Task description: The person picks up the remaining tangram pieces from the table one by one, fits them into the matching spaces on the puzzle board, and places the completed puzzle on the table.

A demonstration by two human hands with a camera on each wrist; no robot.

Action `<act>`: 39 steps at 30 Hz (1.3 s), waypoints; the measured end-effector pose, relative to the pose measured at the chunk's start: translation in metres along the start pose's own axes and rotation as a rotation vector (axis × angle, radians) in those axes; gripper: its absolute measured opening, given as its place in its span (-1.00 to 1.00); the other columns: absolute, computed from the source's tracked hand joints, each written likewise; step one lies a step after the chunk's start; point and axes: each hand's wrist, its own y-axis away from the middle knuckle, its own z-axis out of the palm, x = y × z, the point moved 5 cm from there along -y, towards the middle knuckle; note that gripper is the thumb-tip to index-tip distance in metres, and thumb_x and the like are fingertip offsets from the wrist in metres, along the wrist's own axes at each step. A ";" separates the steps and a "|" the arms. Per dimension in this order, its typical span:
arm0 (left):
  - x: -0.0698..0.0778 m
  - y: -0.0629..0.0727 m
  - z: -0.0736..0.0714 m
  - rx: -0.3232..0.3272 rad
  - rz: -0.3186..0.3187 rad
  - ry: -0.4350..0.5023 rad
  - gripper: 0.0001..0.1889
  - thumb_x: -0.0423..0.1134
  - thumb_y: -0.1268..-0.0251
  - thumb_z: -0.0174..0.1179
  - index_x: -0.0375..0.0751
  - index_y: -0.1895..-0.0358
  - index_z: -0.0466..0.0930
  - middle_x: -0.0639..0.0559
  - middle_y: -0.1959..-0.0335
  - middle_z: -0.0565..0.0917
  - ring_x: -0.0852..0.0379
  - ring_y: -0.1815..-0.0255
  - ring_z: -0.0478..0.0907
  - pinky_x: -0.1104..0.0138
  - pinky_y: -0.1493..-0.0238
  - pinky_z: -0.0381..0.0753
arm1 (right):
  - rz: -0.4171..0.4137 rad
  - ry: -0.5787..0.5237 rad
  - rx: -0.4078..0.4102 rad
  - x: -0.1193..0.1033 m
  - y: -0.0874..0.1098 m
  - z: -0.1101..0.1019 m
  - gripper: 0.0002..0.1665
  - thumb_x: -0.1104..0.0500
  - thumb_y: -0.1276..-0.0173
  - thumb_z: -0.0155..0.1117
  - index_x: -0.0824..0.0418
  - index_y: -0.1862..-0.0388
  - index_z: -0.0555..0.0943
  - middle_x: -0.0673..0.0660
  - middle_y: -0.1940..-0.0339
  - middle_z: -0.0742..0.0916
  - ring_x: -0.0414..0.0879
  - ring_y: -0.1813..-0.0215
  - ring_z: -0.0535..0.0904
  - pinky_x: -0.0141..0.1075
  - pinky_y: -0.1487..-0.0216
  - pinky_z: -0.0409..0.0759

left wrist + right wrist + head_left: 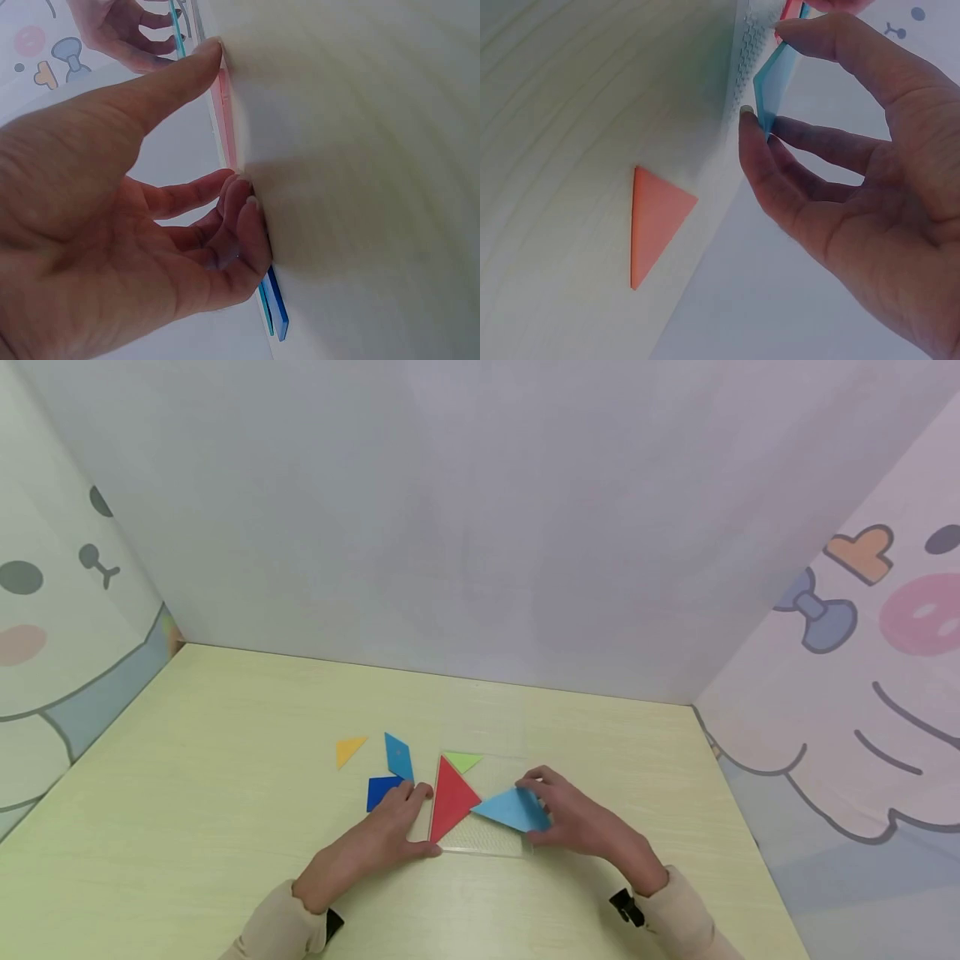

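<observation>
Between thumb and fingertips, my right hand (pixel 573 814) pinches a light blue triangle tile (pixel 513 810), tilted above a clear textured tray (pixel 480 853). Its left tip overlaps the edge of a red triangle tile (pixel 453 802) in the head view. A small green triangle tile (pixel 463 761) lies at the tray's back. My left hand (pixel 386 827) rests at the tray's left side, thumb by the front left corner and fingers loosely bent near the red tile. Those fingers partly cover a dark blue square tile (pixel 381 792).
Left of the tray lie a blue parallelogram tile (pixel 399 757) and a small yellow triangle tile (pixel 348 750). An orange triangle tile (pixel 658 225) lies on the table beneath my right hand, hidden in the head view. A pale wall (pixel 450 527) stands behind the table.
</observation>
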 end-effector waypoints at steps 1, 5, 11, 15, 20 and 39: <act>0.000 0.000 0.000 -0.002 -0.002 0.001 -0.23 -0.10 -0.06 0.60 -0.30 -0.29 0.41 -0.10 -0.03 0.49 -0.06 -0.14 0.44 0.04 -0.05 0.65 | 0.007 -0.001 -0.008 -0.001 0.000 0.001 -0.25 0.21 -0.22 0.58 0.30 -0.36 0.50 0.18 -0.29 0.48 -0.03 -0.04 0.58 -0.15 -0.06 0.66; 0.000 0.000 0.000 -0.007 -0.008 0.004 -0.23 -0.10 -0.06 0.60 -0.29 -0.29 0.41 -0.09 -0.04 0.49 -0.06 -0.14 0.44 0.05 -0.05 0.66 | 0.011 -0.009 -0.030 -0.005 -0.001 0.004 -0.25 0.18 -0.22 0.57 0.27 -0.36 0.50 0.16 -0.32 0.47 -0.03 -0.05 0.59 -0.14 -0.08 0.67; 0.000 0.000 0.000 -0.004 0.000 -0.002 -0.23 -0.10 -0.06 0.60 -0.30 -0.29 0.41 -0.10 -0.03 0.49 -0.05 -0.12 0.44 0.05 -0.05 0.66 | -0.026 0.004 -0.039 -0.012 -0.003 0.007 -0.27 0.20 -0.22 0.57 0.29 -0.35 0.51 0.13 -0.31 0.49 -0.02 -0.09 0.58 -0.16 -0.10 0.66; 0.000 0.000 0.000 -0.006 -0.003 -0.004 -0.23 -0.10 -0.06 0.60 -0.30 -0.29 0.41 -0.10 -0.03 0.49 -0.05 -0.13 0.44 0.05 -0.05 0.66 | -0.040 0.012 -0.044 -0.014 -0.004 0.009 -0.26 0.20 -0.23 0.56 0.30 -0.36 0.50 0.12 -0.29 0.49 -0.02 -0.11 0.56 -0.18 -0.10 0.66; 0.000 0.000 -0.001 -0.005 -0.007 -0.007 -0.23 -0.10 -0.06 0.60 -0.29 -0.29 0.40 -0.10 -0.04 0.49 -0.06 -0.14 0.45 0.05 -0.05 0.66 | -0.049 0.038 -0.056 -0.018 -0.005 0.011 -0.24 0.17 -0.23 0.57 0.28 -0.37 0.50 0.11 -0.30 0.49 -0.02 -0.13 0.53 -0.20 -0.11 0.65; 0.001 0.000 0.000 -0.018 -0.026 -0.008 -0.23 -0.08 -0.09 0.58 -0.27 -0.31 0.40 -0.10 -0.06 0.50 -0.05 -0.16 0.44 0.05 -0.06 0.67 | -0.036 0.080 -0.113 -0.027 -0.009 0.018 -0.24 0.12 -0.25 0.56 0.20 -0.41 0.50 0.04 -0.33 0.47 -0.04 -0.24 0.45 -0.23 -0.15 0.64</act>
